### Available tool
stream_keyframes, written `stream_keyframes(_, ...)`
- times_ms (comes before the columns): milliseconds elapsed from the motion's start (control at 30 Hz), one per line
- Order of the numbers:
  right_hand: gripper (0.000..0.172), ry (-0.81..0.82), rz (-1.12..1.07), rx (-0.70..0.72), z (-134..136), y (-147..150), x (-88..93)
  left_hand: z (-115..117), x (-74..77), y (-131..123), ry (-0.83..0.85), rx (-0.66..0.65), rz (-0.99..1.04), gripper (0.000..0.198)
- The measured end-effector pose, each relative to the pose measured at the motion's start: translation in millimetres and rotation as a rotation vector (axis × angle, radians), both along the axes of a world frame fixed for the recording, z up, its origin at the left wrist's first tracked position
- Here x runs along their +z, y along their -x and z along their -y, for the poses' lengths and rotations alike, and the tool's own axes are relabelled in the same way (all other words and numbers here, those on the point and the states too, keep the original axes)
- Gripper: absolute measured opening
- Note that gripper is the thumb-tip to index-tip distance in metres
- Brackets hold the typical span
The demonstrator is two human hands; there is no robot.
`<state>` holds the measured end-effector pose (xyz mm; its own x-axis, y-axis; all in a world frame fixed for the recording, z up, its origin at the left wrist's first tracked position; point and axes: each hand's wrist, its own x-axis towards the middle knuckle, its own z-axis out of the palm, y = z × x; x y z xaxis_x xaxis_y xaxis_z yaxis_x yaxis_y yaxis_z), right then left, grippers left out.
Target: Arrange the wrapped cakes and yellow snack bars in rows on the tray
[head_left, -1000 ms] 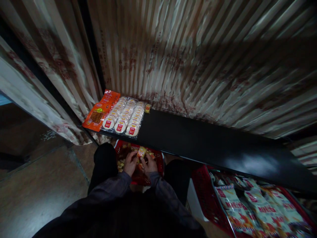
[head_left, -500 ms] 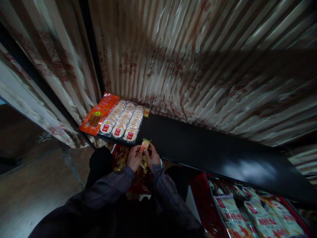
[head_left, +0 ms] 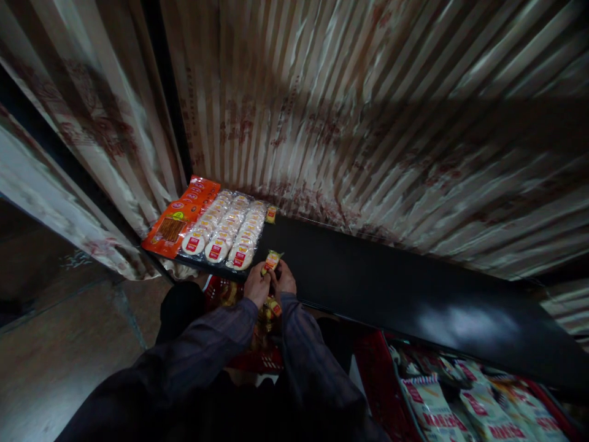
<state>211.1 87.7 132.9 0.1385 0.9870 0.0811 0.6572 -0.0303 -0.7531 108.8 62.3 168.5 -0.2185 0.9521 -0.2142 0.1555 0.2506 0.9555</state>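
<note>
Both my hands meet over the front edge of the black shelf [head_left: 350, 264], fingers closed around a small yellow snack packet [head_left: 272, 260] with a red and orange label. My left hand [head_left: 257, 285] grips its left side and my right hand [head_left: 284, 279] its right. A similar packet [head_left: 271, 214] lies at the back of the shelf, beside rows of round white wrapped crackers [head_left: 219, 230]. Below my hands, a red basket [head_left: 267, 362] between my knees holds more yellow packets [head_left: 273, 306], partly hidden by my forearms.
An orange snack pouch [head_left: 177, 222] lies at the shelf's left end. To the lower right, a dark red crate [head_left: 381, 374] holds several white snack bags [head_left: 430, 405]. Pleated curtains [head_left: 322, 110] hang behind the shelf, with a black upright post [head_left: 168, 86] at left.
My hands have drawn closer together around the packet, which has tilted and risen slightly in the view. The shelf and its goods appear a little lower as the view shifts.
</note>
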Motion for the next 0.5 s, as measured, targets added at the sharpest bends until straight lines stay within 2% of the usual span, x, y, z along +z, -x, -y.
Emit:
stream_keyframes(167,0.050,0.018,0.000,-0.042,-16,3,-3.7,-15,0.3,-2,0.009,0.000,-0.021,0.036)
stream_keyframes(500,0.048,0.140,-0.025,-0.084,-43,6,10.8,-40,-1.1,-14,0.059,-0.021,-0.080,0.039)
